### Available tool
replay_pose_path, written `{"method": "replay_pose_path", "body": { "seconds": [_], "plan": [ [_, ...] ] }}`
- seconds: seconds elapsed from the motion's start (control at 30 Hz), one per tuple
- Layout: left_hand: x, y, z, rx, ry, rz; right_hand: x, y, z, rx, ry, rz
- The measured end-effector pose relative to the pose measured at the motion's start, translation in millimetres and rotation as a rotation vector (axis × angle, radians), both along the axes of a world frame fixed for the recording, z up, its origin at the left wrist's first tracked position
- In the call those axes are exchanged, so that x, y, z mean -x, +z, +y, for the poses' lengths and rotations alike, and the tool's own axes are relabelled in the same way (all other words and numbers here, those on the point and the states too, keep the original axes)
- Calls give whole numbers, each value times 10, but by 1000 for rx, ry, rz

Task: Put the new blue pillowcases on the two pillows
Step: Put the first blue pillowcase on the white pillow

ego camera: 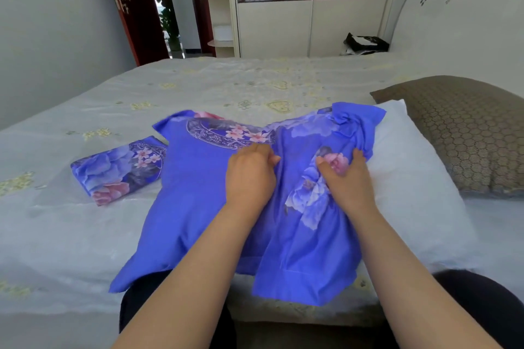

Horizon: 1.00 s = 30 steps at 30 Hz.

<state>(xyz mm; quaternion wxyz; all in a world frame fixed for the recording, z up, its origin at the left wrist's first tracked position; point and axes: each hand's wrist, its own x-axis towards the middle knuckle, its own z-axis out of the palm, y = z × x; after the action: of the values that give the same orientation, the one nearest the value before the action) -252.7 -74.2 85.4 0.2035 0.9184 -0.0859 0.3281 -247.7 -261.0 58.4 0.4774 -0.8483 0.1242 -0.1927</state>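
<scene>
A blue flowered pillowcase (198, 193) lies spread in front of me on the bed, bunched over the near end of a bare white pillow (402, 178). My left hand (249, 176) grips a fold of its cloth near the middle. My right hand (348, 176) pinches the gathered cloth at the pillow's edge. A second blue pillowcase (119, 170) lies folded on the bed to the left. A brown patterned pillow (465, 133) leans behind the white one at the right.
The bed (198, 88) has a pale embroidered cover. A headboard (465, 22) rises at the right, a wardrobe (309, 22) and open door (136, 8) stand beyond. A black bag (365, 44) sits past the far edge. My dark-clad knees (482, 306) touch the near edge.
</scene>
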Motion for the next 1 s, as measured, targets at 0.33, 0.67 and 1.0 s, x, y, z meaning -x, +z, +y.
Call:
{"method": "replay_pose_path", "body": {
  "seconds": [0.33,0.67,1.0],
  "plan": [
    [4,-303,126,60,33,-1,248,26,123,478,-30,66],
    [138,-440,395,-227,-14,130,62,-88,-735,628,-279,-50],
    [227,-404,372,-388,48,105,49,-87,-717,422,-253,159]
  ]
}}
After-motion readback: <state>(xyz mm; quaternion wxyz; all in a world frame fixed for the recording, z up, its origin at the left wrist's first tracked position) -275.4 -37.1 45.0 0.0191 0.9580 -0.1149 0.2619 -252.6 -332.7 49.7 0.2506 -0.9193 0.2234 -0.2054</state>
